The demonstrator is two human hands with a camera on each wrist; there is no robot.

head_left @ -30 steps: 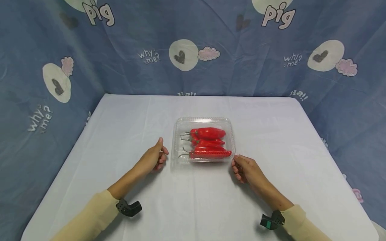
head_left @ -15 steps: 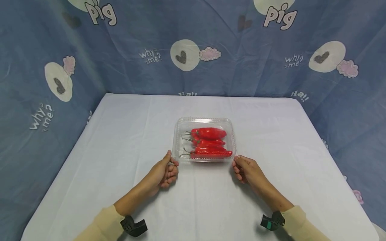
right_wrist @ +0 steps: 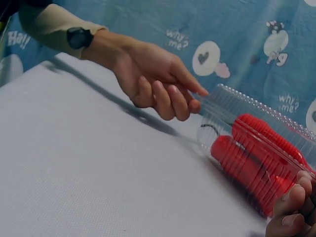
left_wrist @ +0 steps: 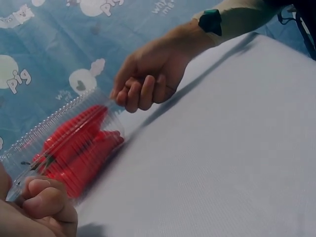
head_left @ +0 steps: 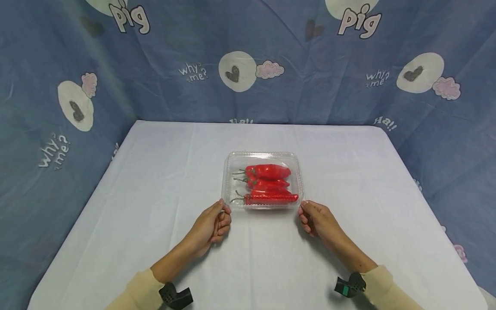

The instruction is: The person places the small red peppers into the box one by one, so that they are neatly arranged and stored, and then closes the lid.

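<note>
A clear plastic clamshell box [head_left: 261, 154] lies on the white-covered table in the head view. Several red chili peppers [head_left: 271, 171] show through its lid, their thin stems pointing left. At the near left corner, my left hand [head_left: 210, 226] pinches the box's rim between thumb and forefinger. My right hand [head_left: 317, 218] grips the near right corner the same way. The other fingers of both hands are curled in. From the left wrist, ridged box walls and red peppers [left_wrist: 81, 153] appear between the hands. The right wrist view shows the left thumb on the rim's corner.
A white cloth covers the table [head_left: 248, 262]. Behind it and along both sides hangs a blue printed curtain [head_left: 166, 38]. A dark device [head_left: 176, 296] sits on the left wrist and a similar one [head_left: 350, 284] on the right.
My left hand has come right and nearer from beside the box, and its thumb and forefinger have closed on the near left corner. The right hand and box stay in place.
</note>
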